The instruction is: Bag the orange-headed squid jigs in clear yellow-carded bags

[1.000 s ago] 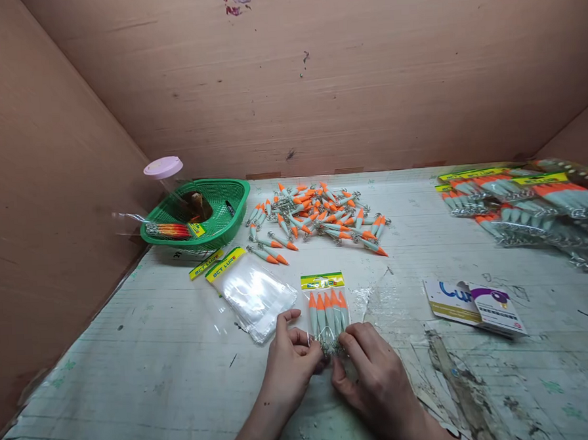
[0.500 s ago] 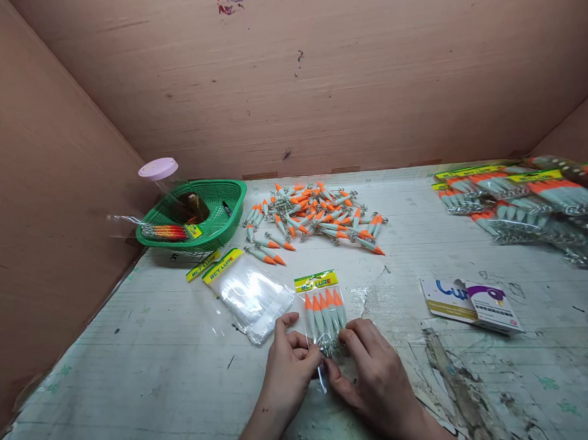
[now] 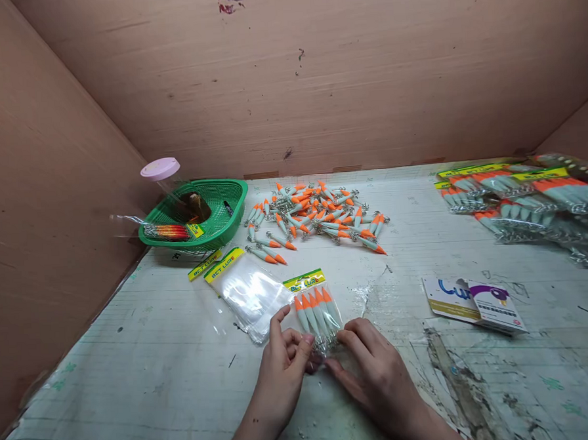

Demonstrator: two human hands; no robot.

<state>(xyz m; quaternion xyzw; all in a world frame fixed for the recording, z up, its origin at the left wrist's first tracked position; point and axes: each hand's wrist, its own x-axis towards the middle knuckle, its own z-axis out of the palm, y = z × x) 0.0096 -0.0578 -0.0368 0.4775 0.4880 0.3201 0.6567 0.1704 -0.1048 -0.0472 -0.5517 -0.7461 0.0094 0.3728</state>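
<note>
A clear packet (image 3: 316, 311) with a yellow and green header holds several pale lures with orange tips, their hooks at the near end. My left hand (image 3: 286, 365) is closed on its lower left edge, thumb and fingers pinched together. On the lower right corner, my right hand (image 3: 373, 370) has its fingers and thumb closed round the plastic. Just left of the packet lies a stack of flat clear bags (image 3: 251, 294) with yellow headers. Beyond it spreads a loose pile of orange-tipped lures (image 3: 318, 212).
A green basket (image 3: 218, 234) at the back left holds a pink-lidded jar (image 3: 160, 168) and a packet of red lures (image 3: 166, 232). Filled packets (image 3: 525, 208) are heaped at the back right. A folded card box (image 3: 476, 304) lies right of my hands.
The packet has tilted, its header end shifting a little left. My left thumb has moved up and away from the packet's bottom end. My right hand has hardly moved.
</note>
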